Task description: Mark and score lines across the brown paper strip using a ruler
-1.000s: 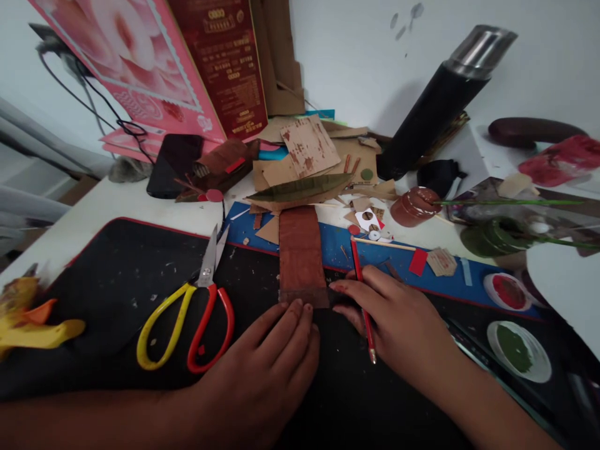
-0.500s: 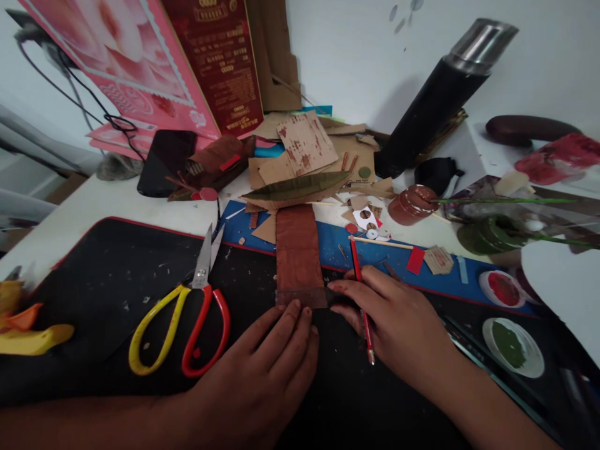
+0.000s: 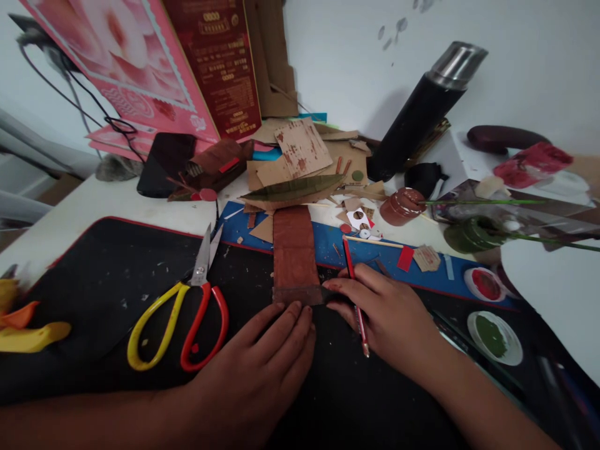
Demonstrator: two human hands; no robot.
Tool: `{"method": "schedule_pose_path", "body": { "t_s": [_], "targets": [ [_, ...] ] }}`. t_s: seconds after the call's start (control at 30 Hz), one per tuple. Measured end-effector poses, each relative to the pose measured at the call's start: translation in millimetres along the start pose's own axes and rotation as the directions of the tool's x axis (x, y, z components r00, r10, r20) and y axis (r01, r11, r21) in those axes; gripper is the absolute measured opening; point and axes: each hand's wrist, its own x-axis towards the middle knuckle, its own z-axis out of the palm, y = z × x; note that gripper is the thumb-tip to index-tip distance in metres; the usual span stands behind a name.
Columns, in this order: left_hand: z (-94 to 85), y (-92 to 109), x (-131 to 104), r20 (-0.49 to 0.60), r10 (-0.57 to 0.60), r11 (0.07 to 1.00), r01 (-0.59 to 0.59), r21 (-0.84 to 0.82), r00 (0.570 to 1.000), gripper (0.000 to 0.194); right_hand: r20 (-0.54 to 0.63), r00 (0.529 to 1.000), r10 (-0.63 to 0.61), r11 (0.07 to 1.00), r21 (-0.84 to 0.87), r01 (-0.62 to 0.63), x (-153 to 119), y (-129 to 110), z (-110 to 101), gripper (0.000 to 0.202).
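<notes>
A brown painted cardboard strip (image 3: 294,250) lies lengthwise before me, with a darker, film-like band across its near end. My left hand (image 3: 276,353) lies flat, fingers stretched out, its fingertips touching that near end. My right hand (image 3: 379,312) is beside the strip's lower right corner, thumb and forefinger close to its edge; whether they touch it I cannot tell. A red pencil (image 3: 349,259) is held in this hand, tilted, its tip pointing away from me. Left of my left hand lie scissors (image 3: 200,275) with yellow and red handles, blades slightly apart.
Behind the strip are a green leaf-shaped piece (image 3: 295,190) and cardboard scraps (image 3: 304,147). A black thermos (image 3: 417,119), a brown paint jar (image 3: 400,206) and a green one (image 3: 473,234) stand right, near lids of red (image 3: 485,284) and green paint (image 3: 494,337). A phone (image 3: 166,164) lies left.
The view has shifted slightly, so things at the right appear further left. My right fingertips are a little nearer the strip's corner. My left hand stays at its near end.
</notes>
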Motion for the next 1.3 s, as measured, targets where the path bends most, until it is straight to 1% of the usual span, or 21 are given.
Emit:
{"method": "schedule_pose_path", "body": {
  "t_s": [0.4,0.63,0.8,0.93,1.1,1.3],
  "targets": [
    [-0.6,1.4,-0.4,0.001,0.018,1.000,-0.018,0.020,1.000,0.052,0.004,1.000,-0.029,1.000,0.001,0.029,0.5,1.3,-0.9,0.022],
    [-1.4,1.4,0.0,0.006,0.014,1.000,-0.014,0.014,1.000,0.050,0.043,0.999,0.001,1.000,0.012,-0.002,0.4,0.5,-2.5,0.022],
    [-0.7,1.3,-1.6,0.011,0.029,1.000,-0.029,-0.006,1.000,0.053,0.032,0.999,0.008,1.000,-0.011,-0.008,0.0,-0.1,-2.3,0.022],
    [-0.7,1.3,-1.1,0.033,0.014,1.000,-0.014,-0.005,0.999,0.054,0.040,0.999,0.013,1.000,-0.010,-0.013,0.5,-0.6,-2.8,0.022],
    [0.2,1.6,0.2,0.022,0.004,1.000,-0.003,-0.007,1.000,0.056,0.004,1.000,-0.008,0.999,-0.031,0.008,1.0,-0.6,-1.5,0.021],
    [0.3,2.1,-0.2,0.035,-0.001,1.000,0.002,-0.020,0.999,0.055,0.004,1.000,-0.002,0.999,-0.039,0.002,0.9,-0.5,-1.4,0.023]
  ]
}}
